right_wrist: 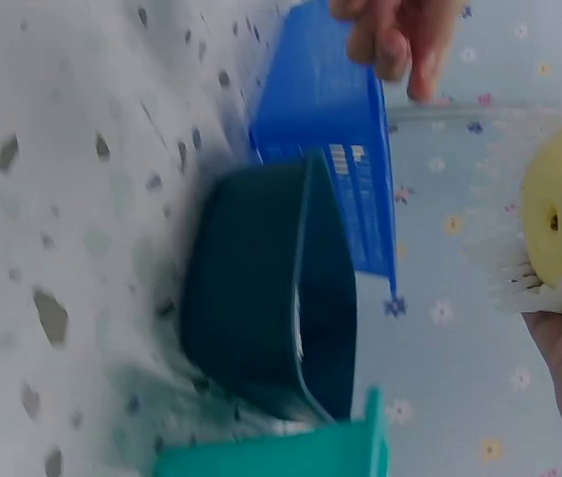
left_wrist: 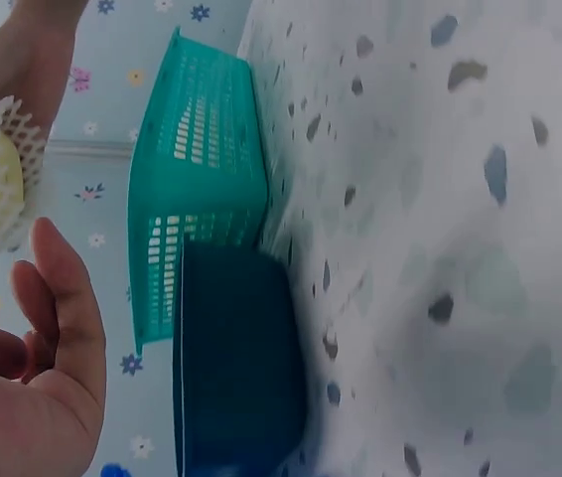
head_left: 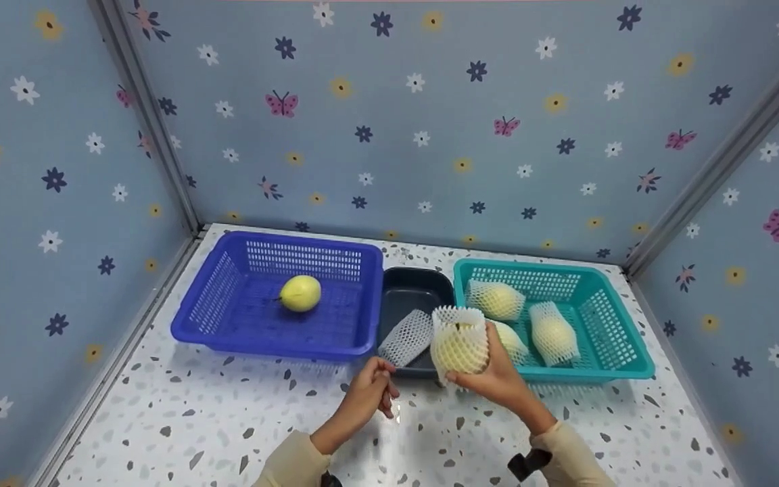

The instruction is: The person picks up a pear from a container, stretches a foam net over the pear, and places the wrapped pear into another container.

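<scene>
My right hand (head_left: pixel 494 379) grips a pale yellow pear (head_left: pixel 462 348) wrapped in a white foam net sleeve, held up over the front right of the dark bin. In the right wrist view, the pear's end (right_wrist: pixel 557 204) shows through the sleeve's open mouth. My left hand (head_left: pixel 368 392) hovers by the bin's front left corner, fingers loosely bent and holding nothing. Inside the dark bin (head_left: pixel 418 279) lies an empty foam net sleeve (head_left: pixel 406 338). One bare yellow pear (head_left: pixel 300 293) rests in the blue basket (head_left: pixel 274 346) on the left.
To the right stands a teal basket (head_left: pixel 585 373) with several sleeved pears, among them one pear (head_left: pixel 554 333) near its middle. The three containers sit side by side on a speckled white tabletop (head_left: pixel 207 419). Flower-patterned panels (head_left: pixel 389 122) enclose the back and sides.
</scene>
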{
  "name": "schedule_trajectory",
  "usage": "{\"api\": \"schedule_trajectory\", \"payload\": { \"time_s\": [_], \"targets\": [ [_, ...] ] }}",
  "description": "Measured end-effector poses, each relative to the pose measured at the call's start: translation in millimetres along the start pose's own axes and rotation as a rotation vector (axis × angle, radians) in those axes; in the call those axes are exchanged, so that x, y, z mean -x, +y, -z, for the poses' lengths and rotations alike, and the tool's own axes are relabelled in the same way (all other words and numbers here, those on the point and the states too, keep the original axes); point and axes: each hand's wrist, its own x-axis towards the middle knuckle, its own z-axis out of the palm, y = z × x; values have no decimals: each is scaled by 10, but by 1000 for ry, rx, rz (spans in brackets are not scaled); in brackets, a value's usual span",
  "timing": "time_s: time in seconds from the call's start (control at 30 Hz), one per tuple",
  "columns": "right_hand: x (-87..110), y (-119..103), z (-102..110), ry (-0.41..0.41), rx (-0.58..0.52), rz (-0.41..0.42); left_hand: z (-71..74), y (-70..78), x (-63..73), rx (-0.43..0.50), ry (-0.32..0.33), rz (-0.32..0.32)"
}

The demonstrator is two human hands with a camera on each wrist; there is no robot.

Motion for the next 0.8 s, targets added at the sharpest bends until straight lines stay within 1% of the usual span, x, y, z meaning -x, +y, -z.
{"api": "schedule_trajectory", "payload": {
  "time_s": [0.13,0.27,0.37,0.4,0.47,0.57,0.67,0.73,0.8],
  "targets": [
    [-77,76,261,34,3,-33,121,47,-30,-105,40,-95],
    [-127,57,487,61,19,-72,259,98,-68,-259,121,-201],
    [-165,-29,617,87,74,-109,380,137,-117,-375,198,-281],
    [-178,-49,663,101,105,-119,423,147,-142,-413,218,-309],
    [-213,-59,763,132,175,-131,510,137,-205,-515,257,-350],
    [-277,100,974,193,267,-153,625,86,-310,-707,308,-386],
    [-339,304,1201,242,333,-180,698,20,-394,-904,344,-401],
    [-367,398,1339,272,396,-203,722,-23,-431,-995,345,-392],
    [-383,455,1459,293,439,-226,732,-62,-449,-1061,341,-372]
  ]
}}
